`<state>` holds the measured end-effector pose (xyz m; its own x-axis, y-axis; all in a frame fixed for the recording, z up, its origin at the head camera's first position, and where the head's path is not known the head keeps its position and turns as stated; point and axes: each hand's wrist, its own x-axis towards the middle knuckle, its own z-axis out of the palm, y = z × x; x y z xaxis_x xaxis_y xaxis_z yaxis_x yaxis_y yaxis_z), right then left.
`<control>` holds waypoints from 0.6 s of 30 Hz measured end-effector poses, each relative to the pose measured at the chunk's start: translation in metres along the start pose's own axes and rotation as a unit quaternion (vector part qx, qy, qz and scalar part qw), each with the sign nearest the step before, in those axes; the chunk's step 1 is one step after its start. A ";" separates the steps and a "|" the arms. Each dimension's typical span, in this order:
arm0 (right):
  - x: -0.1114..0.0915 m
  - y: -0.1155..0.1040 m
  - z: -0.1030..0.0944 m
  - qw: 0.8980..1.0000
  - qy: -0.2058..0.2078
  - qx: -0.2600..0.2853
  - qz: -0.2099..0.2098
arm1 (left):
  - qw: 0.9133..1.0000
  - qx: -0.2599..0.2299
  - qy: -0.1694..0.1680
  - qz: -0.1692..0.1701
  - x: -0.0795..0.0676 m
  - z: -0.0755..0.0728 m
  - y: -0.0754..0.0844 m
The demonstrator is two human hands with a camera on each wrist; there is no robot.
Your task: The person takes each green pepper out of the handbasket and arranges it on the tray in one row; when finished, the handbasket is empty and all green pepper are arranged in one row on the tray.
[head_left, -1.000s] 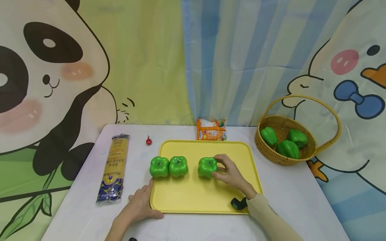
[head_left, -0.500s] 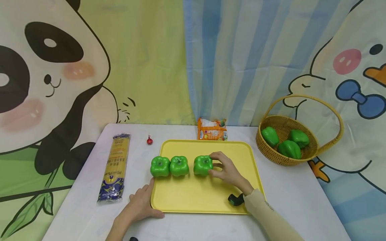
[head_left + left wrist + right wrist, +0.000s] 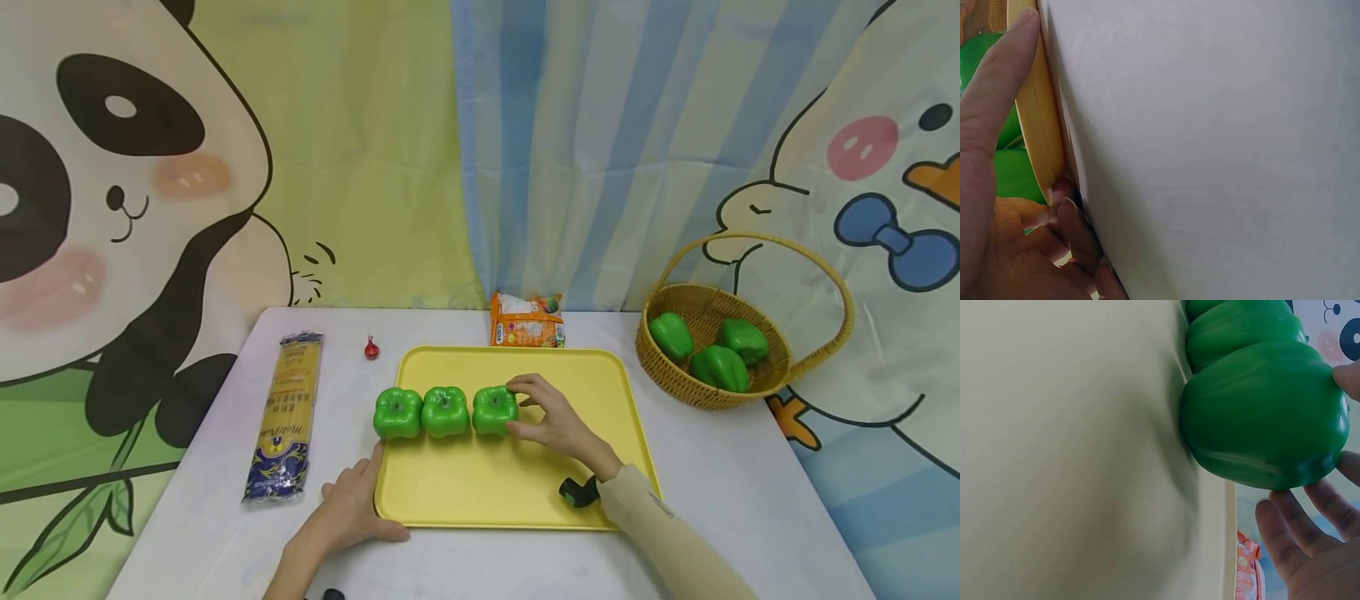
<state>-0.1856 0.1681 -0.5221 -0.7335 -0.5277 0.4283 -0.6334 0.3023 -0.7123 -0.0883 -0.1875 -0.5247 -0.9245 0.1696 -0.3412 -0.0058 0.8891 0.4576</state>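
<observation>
Three green bell peppers stand in a row on the yellow tray (image 3: 510, 492). My right hand (image 3: 552, 422) holds the rightmost bell pepper (image 3: 494, 410), thumb on the near side and fingertips on the far side. That pepper comes right up to the middle bell pepper (image 3: 446, 411); the left bell pepper (image 3: 397, 412) sits at the tray's left edge. In the right wrist view the held pepper (image 3: 1266, 419) rests low over the tray. My left hand (image 3: 348, 506) holds the tray's near-left corner, thumb along its front wall (image 3: 1038, 125) and fingers at its left side.
A wicker basket (image 3: 675, 386) with three more green bell peppers stands at the right. Behind the tray lies an orange snack packet (image 3: 527, 321). A yellow-and-blue pasta packet (image 3: 285, 417) and a small red-wrapped piece (image 3: 371, 348) lie to the left on the white tabletop (image 3: 720, 500).
My right hand has slid its bell pepper leftward along the tray, closing the gap to the middle pepper. The left hand stays at the tray's corner.
</observation>
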 end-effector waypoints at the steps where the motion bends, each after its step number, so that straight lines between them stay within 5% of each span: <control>1: 0.001 0.000 0.000 1.000 0.000 0.001 0.000 | 1.000 -0.001 0.000 0.001 0.000 0.000 0.000; 18: 0.004 -0.002 0.008 0.998 -0.010 0.033 0.049 | 1.000 -0.002 -0.001 -0.001 0.001 0.000 -0.001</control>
<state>-0.1852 0.1595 -0.5230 -0.7862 -0.5139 0.3432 -0.5399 0.3008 -0.7862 -0.0891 -0.1881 -0.5259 -0.9237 0.1684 -0.3441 -0.0091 0.8882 0.4593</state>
